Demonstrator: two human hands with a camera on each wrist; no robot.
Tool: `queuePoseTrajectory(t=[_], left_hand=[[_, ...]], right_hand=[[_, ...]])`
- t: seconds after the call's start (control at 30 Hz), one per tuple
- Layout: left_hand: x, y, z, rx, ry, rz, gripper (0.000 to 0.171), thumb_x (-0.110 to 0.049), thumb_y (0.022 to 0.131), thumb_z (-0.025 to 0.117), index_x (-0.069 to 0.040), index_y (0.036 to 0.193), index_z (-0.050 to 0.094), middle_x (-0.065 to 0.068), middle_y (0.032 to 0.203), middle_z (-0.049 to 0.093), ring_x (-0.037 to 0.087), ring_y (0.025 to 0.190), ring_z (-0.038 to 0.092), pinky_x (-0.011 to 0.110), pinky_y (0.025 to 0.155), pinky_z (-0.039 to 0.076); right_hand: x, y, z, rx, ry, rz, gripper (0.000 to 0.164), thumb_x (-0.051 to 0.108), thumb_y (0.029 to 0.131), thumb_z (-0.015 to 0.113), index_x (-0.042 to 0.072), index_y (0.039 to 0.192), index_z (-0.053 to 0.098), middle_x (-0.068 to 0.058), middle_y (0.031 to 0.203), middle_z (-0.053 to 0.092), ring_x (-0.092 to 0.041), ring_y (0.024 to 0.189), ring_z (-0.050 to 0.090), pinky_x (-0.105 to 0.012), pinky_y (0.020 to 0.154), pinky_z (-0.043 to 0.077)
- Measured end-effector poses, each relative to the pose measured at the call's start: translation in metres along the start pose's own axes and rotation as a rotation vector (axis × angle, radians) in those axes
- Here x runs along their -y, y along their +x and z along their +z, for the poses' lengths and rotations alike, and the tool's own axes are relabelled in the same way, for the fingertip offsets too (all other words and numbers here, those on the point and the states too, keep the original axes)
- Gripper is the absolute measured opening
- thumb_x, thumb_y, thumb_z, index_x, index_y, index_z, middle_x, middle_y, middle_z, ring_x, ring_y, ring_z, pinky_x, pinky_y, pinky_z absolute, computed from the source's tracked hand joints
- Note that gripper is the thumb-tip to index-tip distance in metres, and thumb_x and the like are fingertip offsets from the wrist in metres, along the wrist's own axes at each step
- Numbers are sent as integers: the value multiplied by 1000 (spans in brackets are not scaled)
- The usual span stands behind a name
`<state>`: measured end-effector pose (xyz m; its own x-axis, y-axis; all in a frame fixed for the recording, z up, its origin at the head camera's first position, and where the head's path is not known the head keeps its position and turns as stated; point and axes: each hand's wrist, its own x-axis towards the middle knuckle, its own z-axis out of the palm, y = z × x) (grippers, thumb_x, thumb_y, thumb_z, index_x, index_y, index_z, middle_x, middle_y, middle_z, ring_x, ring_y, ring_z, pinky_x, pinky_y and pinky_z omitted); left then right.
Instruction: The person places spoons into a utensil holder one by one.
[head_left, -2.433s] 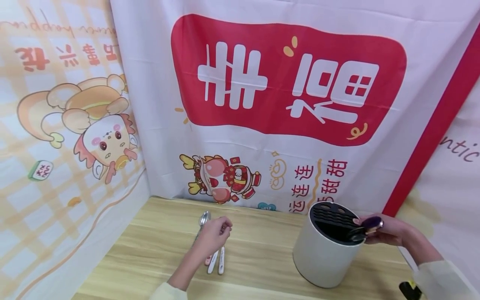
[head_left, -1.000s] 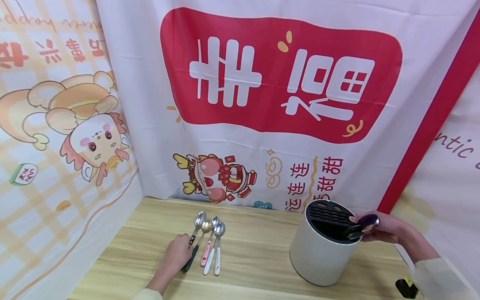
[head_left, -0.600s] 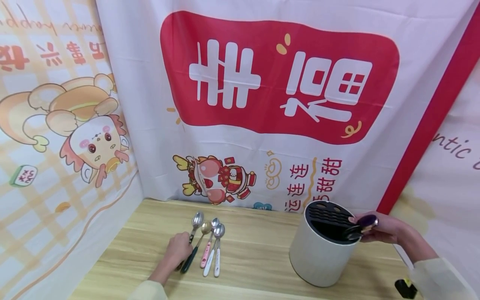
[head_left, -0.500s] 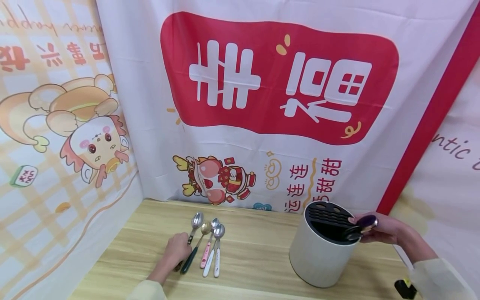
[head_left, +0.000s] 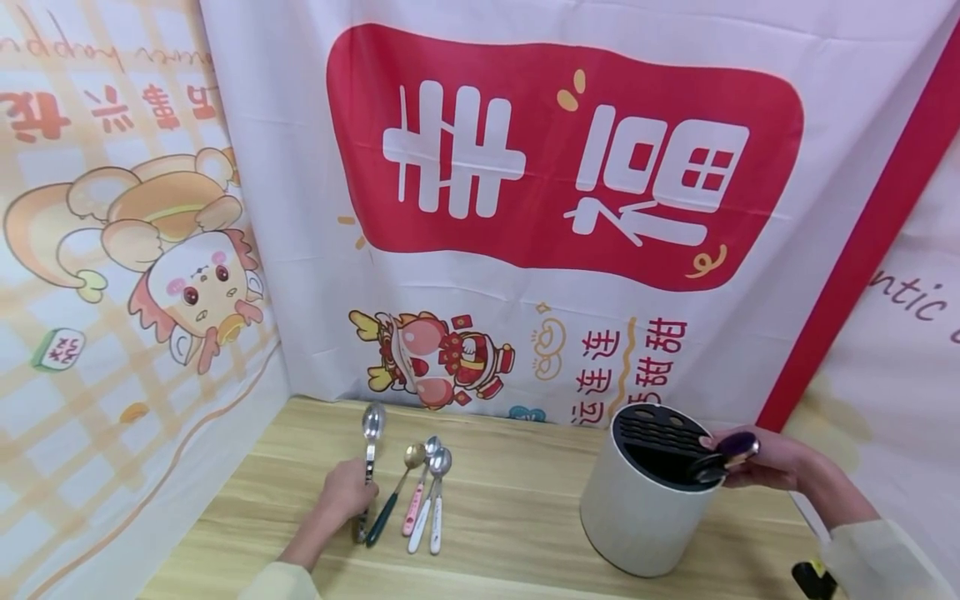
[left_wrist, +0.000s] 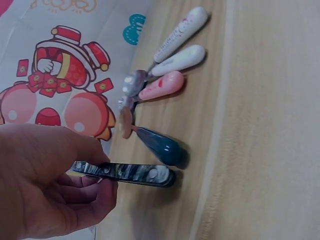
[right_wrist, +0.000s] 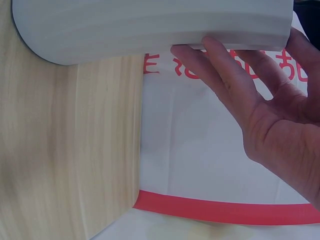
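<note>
A wood-grain table (head_left: 517,492) stands against a white cloth (head_left: 288,217) with 2 large characters (head_left: 430,167); checked cloth (head_left: 90,325) left.

Left hand (head_left: 349,490) pinches, fingers (left_wrist: 92,207) curled; right hand (right_wrist: 280,122) holds, thumb (right_wrist: 303,54) apparently hooked.

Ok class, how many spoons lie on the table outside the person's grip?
4: from the left hand rightward, the green-handled spoon, pink-handled spoon, white-handled spoon and second white-handled spoon. The hand may hide more.

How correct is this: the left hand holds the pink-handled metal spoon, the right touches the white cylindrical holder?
Only the colour is wrong: the left wrist view shows the left hand holding a spoon with a marbled black-grey handle.
</note>
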<state>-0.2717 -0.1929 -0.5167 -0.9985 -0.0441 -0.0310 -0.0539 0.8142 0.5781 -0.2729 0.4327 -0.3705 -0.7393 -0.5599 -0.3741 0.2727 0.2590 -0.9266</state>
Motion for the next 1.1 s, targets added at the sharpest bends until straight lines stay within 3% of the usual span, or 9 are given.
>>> queuePoseTrajectory(t=[0.37,0.6,0.93,1.1], left_hand=[[-18,-4,-17,-55,11,49,15,-3,84,67,-7,79,53,4,63,53,16,53,51,24,47,44],[-33,-8,-24,-115,-3,116,13,-9,86,71,-5,87,59,2,66,56,14,53,51,21,43,42],[-57,-15,-24,-166,-74,180,11,-13,89,71,-9,84,62,0,67,61,12,53,51,19,42,41],[-69,-18,-21,-147,-119,191,16,-19,89,73,-11,80,63,0,65,60,11,52,48,19,41,37]], right_hand=[[1,-1,1,-25,-1,-1,32,22,106,43,21,103,74,3,97,75,-13,90,72,-36,87,59],[0,-1,1,-25,9,-12,32,20,106,43,21,102,75,3,98,75,-13,92,72,-37,88,59],[0,-1,2,-14,7,-11,33,20,106,42,21,101,75,4,98,75,-12,92,71,-37,89,59],[-2,0,1,-14,12,-8,33,20,106,42,21,101,75,4,98,75,-12,92,72,-37,89,59]])
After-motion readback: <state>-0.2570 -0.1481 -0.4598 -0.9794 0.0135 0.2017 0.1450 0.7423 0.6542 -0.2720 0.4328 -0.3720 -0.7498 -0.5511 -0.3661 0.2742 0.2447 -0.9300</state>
